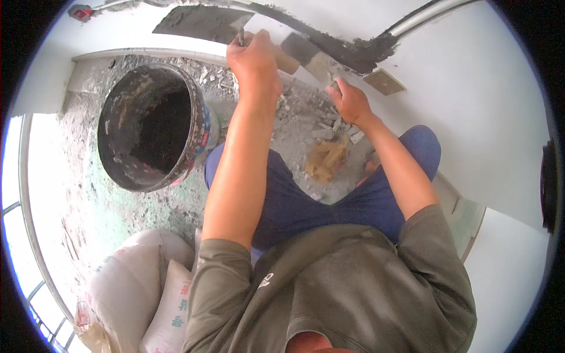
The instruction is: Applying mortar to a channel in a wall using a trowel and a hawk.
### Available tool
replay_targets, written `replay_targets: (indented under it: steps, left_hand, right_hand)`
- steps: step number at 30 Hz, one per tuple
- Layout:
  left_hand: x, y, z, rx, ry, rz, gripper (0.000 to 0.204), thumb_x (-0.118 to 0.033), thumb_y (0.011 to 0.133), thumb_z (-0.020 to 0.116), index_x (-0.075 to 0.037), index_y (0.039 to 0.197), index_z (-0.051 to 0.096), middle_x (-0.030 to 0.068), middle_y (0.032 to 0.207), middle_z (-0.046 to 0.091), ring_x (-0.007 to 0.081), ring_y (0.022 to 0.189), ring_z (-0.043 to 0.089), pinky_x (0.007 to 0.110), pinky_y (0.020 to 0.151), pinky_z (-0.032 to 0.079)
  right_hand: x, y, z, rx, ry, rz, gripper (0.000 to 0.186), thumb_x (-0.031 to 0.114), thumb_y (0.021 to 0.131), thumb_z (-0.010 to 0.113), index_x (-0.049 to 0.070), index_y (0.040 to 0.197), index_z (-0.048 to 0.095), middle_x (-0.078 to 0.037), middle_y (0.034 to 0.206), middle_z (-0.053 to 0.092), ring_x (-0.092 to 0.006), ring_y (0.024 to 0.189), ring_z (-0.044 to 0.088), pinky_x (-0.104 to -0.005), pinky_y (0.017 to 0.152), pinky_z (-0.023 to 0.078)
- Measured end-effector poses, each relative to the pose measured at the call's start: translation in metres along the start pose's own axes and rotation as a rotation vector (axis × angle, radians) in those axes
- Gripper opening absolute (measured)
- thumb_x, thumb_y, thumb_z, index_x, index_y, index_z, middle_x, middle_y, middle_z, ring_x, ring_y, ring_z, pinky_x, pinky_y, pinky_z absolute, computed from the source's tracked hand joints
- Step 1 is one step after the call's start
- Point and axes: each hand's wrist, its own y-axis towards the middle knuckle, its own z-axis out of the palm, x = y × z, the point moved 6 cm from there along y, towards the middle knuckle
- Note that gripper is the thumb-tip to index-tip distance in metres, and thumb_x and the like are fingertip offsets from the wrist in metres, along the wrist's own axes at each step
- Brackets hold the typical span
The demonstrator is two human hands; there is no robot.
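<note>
My left hand [254, 66] is closed round the handle of a flat trowel. The trowel's broad plate [197, 23] looks coated with dark grey mortar and is close to the white wall. My right hand [351, 101] grips the handle of a smaller scraper-like trowel [321, 66], its pale blade smeared with grey and angled toward the wall. Above both hands, a rough band of dark mortar [329, 44] runs along the wall near a white pipe [421, 17]. A tan piece [285, 60] shows beside my left hand; its kind is unclear.
A large bucket [194, 126], dark and crusted inside, stands at the left. Rubble [323, 126] and a crumpled yellowish bag [326, 159] lie on the floor between my knees. Filled white sacks [126, 288] lean at lower left. A beige plate [384, 82] is on the wall.
</note>
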Motion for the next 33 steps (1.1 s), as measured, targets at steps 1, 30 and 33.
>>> replay_targets:
  steps: [1, 30, 33]
  left_hand:
    - [-0.002, 0.0, 0.001, 0.009, -0.01, 0.036, 0.012, 0.0, 0.08, 0.058, -0.004, 0.077, 0.048, 0.003, 0.07, 0.052, 0.0127, 0.057, 0.05, 0.028, 0.053, 0.04]
    - [0.013, 0.004, 0.007, 0.045, -0.037, -0.001, 0.015, 0.002, 0.078, 0.056, -0.004, 0.078, 0.043, 0.0044, 0.069, 0.049, 0.0144, 0.056, 0.049, 0.03, 0.051, 0.041]
    - [0.01, 0.005, 0.005, 0.028, -0.048, -0.004, 0.013, 0.002, 0.079, 0.056, -0.003, 0.079, 0.044, 0.0046, 0.07, 0.05, 0.0148, 0.057, 0.05, 0.03, 0.051, 0.041]
  right_hand:
    - [0.009, 0.003, -0.004, 0.004, 0.003, 0.003, 0.046, 0.043, 0.097, 0.047, 0.001, 0.116, 0.051, -0.027, 0.095, 0.065, -0.0459, 0.091, 0.062, -0.053, 0.078, 0.048]
    - [0.009, -0.031, -0.082, 0.021, -0.309, 0.187, 0.041, 0.031, 0.095, 0.054, 0.003, 0.123, 0.047, -0.023, 0.108, 0.063, -0.0428, 0.093, 0.062, -0.05, 0.077, 0.049]
    - [0.007, -0.042, -0.086, -0.011, -0.312, 0.222, 0.04, 0.031, 0.095, 0.055, 0.002, 0.121, 0.049, -0.022, 0.108, 0.064, -0.0426, 0.093, 0.062, -0.0498, 0.076, 0.049]
